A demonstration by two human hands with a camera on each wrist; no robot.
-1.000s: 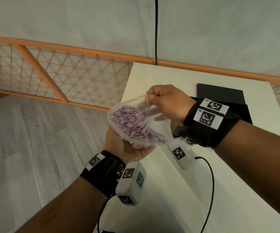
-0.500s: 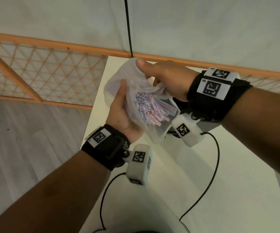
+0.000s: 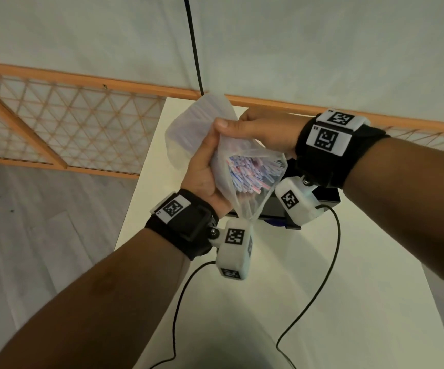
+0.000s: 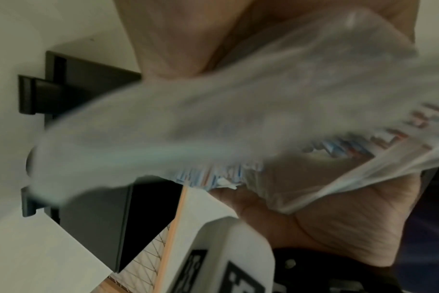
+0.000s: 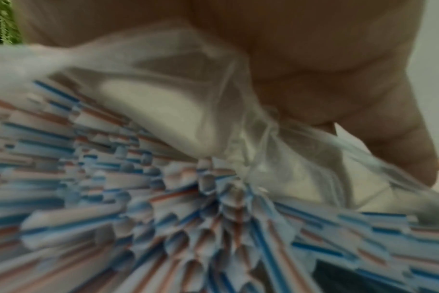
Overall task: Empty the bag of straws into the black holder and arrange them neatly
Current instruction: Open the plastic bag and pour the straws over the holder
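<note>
A clear plastic bag [image 3: 196, 123] full of red, white and blue striped straws [image 3: 244, 174] is held up above the white table [image 3: 242, 302]. My left hand [image 3: 207, 155] grips the bag from the left side. My right hand [image 3: 231, 123] pinches the loose plastic near the top. The black holder [image 3: 324, 199] lies on the table beneath my right wrist, mostly hidden. In the left wrist view the bag [image 4: 213, 119] is blurred, with the holder [image 4: 93, 208] behind it. In the right wrist view the straw ends [image 5: 163, 218] fill the frame under the crumpled plastic [image 5: 176, 89].
An orange lattice fence [image 3: 69, 123] runs along the wall past the table's left edge [image 3: 141, 187], and grey floor lies below it. A black cord [image 3: 192, 43] hangs down the wall. Wrist-camera cables [image 3: 322, 275] trail over the near part of the table.
Both hands have lifted the bag and tipped it upright over the holder. My left hand went from cradling it in the palm to gripping its side. The right hand still pinches the plastic.
</note>
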